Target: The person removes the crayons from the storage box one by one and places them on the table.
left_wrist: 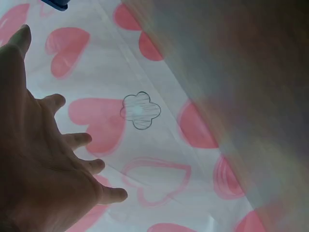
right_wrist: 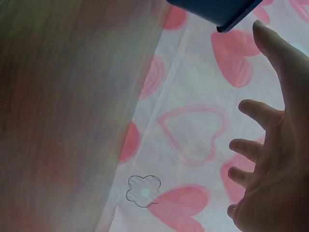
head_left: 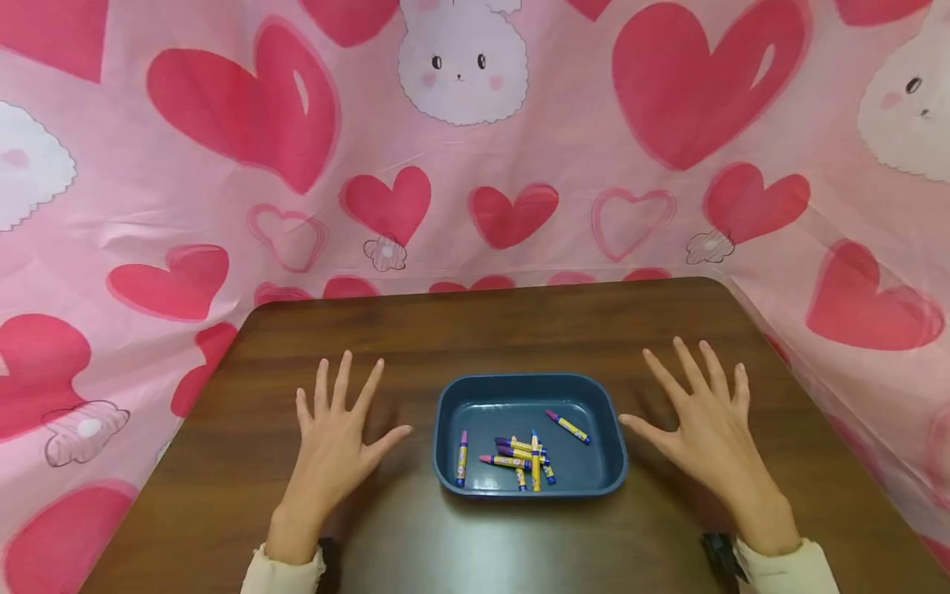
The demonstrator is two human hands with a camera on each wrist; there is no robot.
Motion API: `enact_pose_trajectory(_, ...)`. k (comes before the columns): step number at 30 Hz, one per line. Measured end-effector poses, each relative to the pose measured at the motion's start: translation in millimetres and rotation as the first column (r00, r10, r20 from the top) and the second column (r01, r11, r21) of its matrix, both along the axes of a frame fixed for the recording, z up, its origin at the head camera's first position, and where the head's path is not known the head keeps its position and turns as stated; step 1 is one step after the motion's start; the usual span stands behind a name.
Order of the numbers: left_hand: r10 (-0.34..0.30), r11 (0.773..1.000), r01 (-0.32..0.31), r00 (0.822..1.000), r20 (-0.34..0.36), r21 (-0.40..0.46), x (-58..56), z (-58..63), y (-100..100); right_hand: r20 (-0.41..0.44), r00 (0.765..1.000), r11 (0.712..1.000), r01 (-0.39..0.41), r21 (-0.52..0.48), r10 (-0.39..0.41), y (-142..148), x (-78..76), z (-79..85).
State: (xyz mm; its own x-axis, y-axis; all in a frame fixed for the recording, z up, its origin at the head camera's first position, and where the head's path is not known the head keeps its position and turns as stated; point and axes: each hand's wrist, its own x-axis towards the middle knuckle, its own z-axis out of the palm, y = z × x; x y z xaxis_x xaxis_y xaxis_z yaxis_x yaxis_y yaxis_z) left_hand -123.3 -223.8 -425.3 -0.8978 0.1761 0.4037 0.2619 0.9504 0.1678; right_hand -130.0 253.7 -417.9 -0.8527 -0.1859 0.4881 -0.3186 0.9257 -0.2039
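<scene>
Dark blue tray [head_left: 486, 415] sits on the wood-grain table [head_left: 475, 334], between the two hands; it looks like light, stiff, smooth plastic, best gripped by its rim at both short ends and kept level, since the loose wax crayons [head_left: 512, 462] inside would probably roll and could snap if dropped. The left hand [head_left: 334, 450], fingers spread, holds nothing, apart from the tray; the right hand [head_left: 708, 433], likewise spread, has its thumb just beside the right rim.

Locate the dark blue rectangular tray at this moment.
In the head view, the dark blue rectangular tray sits on the brown wood-grain table, between the left hand and the right hand, closer to the latter.
</scene>
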Motion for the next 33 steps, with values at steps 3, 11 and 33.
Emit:
enact_pose_trajectory(3, 0.000, 1.000, 0.000, 1.000, 0.004, -0.001, -0.6, 1.3, 4.0, -0.010, 1.000, 1.000, 0.001, 0.003, -0.001, -0.3, 1.8, 3.4)
enact_pose_trajectory(11, -0.113, 0.985, 0.089, 0.980, 0.166, 0.146, 7.8, 19.1, 22.7, -0.098, 0.992, 0.996, -0.078, -0.042, 0.073, -15.6, 5.9, 18.3)
enact_pose_trajectory(33, -0.763, 0.515, 0.048, 0.481, 0.433, 0.856, -11.5, -7.4, 36.0, 0.310, 0.912, 0.938, -0.321, 0.129, 0.269, -100.2, -18.6, 6.6)
